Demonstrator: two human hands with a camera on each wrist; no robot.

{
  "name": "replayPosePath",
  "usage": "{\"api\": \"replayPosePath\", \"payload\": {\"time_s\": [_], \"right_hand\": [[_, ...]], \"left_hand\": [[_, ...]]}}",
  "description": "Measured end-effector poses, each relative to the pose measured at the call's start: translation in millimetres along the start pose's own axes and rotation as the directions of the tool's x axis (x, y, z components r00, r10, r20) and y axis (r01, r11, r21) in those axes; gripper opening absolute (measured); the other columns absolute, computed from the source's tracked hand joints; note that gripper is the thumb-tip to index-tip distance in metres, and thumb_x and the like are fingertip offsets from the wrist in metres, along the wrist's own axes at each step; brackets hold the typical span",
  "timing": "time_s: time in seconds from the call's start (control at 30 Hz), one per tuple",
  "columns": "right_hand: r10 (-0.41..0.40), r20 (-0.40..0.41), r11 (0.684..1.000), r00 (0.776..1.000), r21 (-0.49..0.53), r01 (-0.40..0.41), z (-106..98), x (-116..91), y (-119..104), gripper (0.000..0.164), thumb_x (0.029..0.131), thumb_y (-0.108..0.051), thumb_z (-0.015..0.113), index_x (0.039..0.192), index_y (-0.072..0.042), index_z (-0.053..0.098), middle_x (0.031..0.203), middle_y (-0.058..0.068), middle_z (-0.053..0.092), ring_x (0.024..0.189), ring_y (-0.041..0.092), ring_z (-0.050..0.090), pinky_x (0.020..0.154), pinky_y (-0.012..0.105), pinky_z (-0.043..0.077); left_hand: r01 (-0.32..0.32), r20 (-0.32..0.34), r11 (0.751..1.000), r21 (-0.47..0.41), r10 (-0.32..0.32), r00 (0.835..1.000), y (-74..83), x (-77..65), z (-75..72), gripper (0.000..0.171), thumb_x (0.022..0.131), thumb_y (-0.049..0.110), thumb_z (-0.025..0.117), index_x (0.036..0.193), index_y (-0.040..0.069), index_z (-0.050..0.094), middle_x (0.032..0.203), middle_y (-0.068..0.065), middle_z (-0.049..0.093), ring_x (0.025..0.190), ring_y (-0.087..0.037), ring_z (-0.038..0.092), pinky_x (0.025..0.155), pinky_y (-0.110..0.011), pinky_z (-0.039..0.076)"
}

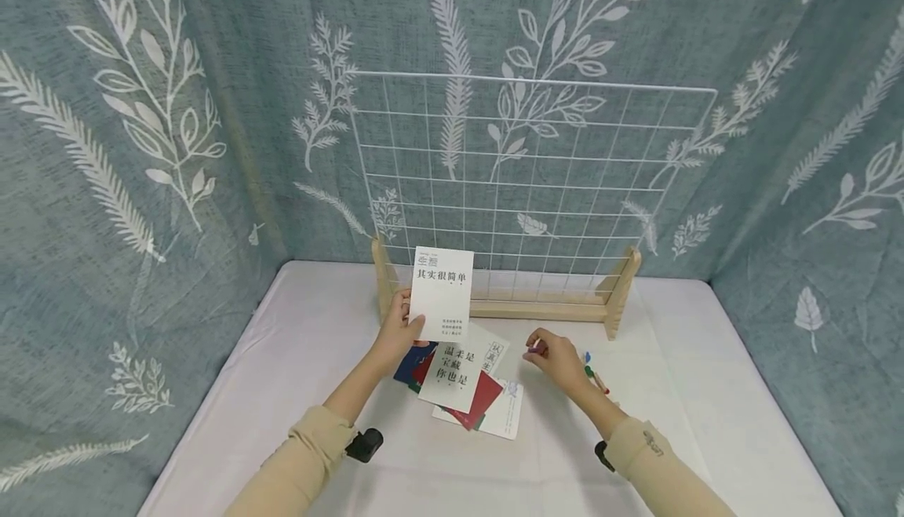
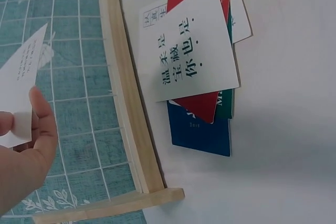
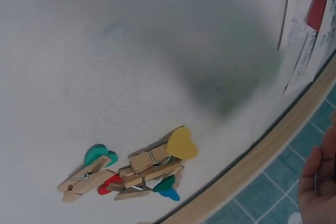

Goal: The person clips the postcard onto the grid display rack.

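My left hand (image 1: 397, 335) pinches a white postcard (image 1: 441, 293) printed with Chinese characters, holding it up before the wire grid. The left wrist view shows the thumb on the face of this postcard (image 2: 18, 87) and the fingers behind it. Below lies an overlapping pile of cards: a white one (image 2: 194, 51) on top, red, green and blue ones (image 2: 202, 132) under it. Right of the pile, my right hand (image 1: 558, 358) has its fingers curled round a small purple thing (image 1: 534, 350), mostly hidden. Several wooden clothespins (image 3: 149, 158) with coloured hearts lie near that hand.
Behind the cards stands a white wire grid (image 1: 530, 180) in a wooden base (image 1: 537, 311) with feet at both ends. A white cloth (image 1: 678, 391) covers the table. Patterned blue-green curtains (image 1: 233, 93) hang at the back and sides.
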State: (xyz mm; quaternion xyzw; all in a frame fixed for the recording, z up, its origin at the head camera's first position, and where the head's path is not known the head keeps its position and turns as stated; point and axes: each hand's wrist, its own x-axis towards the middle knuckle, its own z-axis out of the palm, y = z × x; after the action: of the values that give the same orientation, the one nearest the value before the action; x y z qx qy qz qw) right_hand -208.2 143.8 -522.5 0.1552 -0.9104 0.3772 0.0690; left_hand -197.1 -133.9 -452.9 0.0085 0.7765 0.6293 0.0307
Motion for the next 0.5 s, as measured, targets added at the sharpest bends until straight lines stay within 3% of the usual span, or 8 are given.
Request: {"api": "replayPosePath", "payload": {"time_s": [0.23,0.4,0.5], "right_hand": [[-0.025,0.062,0.989,0.998,0.145,0.016,-2.7,0.9,-5.4,0.014,0.081,0.001,0.069,0.090,0.010,0.065,0.074,0.017,0.070,0.061,0.018,0.065,0.055,0.018,0.051],[-0.041,0.067,0.989,0.997,0.145,0.031,-3.0,2.5,-7.5,0.015,0.085,0.000,0.065,0.096,0.011,0.064,0.077,0.016,0.071,0.067,0.021,0.068,0.059,0.019,0.053],[-0.038,0.051,0.992,0.998,0.126,0.032,-4.8,2.3,-10.8,0.013,0.084,-0.001,0.066,0.093,0.007,0.063,0.077,0.015,0.071,0.066,0.020,0.067,0.058,0.019,0.052]], "left_hand": [[-0.022,0.011,0.999,0.025,0.021,1.000,7.4,1.4,-2.9,0.042,0.097,-0.004,0.037,0.137,0.000,0.024,0.122,-0.030,0.047,0.105,-0.042,0.057,0.072,-0.035,0.058],[-0.032,0.005,0.999,0.041,0.032,0.999,12.1,2.8,-4.9,0.042,0.097,-0.003,0.037,0.137,-0.001,0.024,0.120,-0.030,0.047,0.103,-0.041,0.058,0.073,-0.040,0.058],[-0.039,-0.004,0.998,0.040,0.039,0.999,14.8,3.6,-6.2,0.042,0.097,-0.004,0.038,0.137,-0.003,0.024,0.119,-0.029,0.047,0.099,-0.038,0.059,0.070,-0.035,0.057]]}}
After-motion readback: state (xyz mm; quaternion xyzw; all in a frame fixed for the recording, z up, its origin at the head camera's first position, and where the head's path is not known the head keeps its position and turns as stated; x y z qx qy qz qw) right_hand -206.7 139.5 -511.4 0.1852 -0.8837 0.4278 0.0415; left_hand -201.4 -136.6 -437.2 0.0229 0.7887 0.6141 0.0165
